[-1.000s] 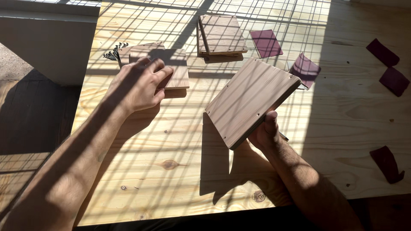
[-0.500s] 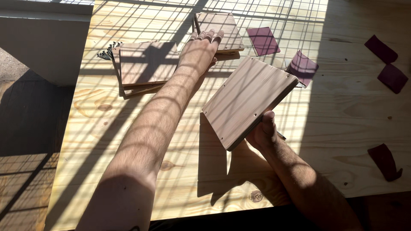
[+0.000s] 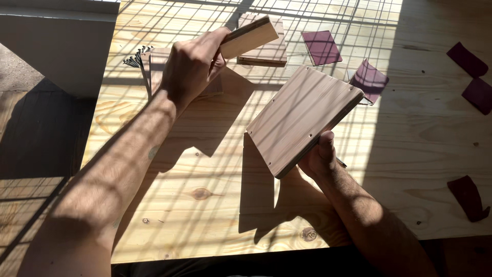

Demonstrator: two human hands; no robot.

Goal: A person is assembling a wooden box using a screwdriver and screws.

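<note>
Above the table's [image 3: 215, 205] middle, right hand [image 3: 319, 156] pinches a square pale wooden panel [image 3: 302, 125] by its lower edge, tilted. Left hand [image 3: 192, 64], fingers closed, lifts a thin wooden slat [image 3: 250, 37] near the far edge. One-edge hold looks slip-prone; purple sandpaper squares [image 3: 320, 47] lie beyond.

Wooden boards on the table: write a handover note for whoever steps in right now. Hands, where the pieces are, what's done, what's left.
Left hand: raised over the table, gripping a narrow wooden piece by one end.
Right hand: holds a square wooden board tilted up by its lower edge; small holes show along its edges.
On the pine table: another wooden panel at the far side, a flat board under the left hand, a cluster of dark nails at the left, and maroon sandpaper pieces scattered right.
Done: two pieces are in hand.
Left: nothing is joined yet; the two held pieces are apart, nails untouched.
</note>
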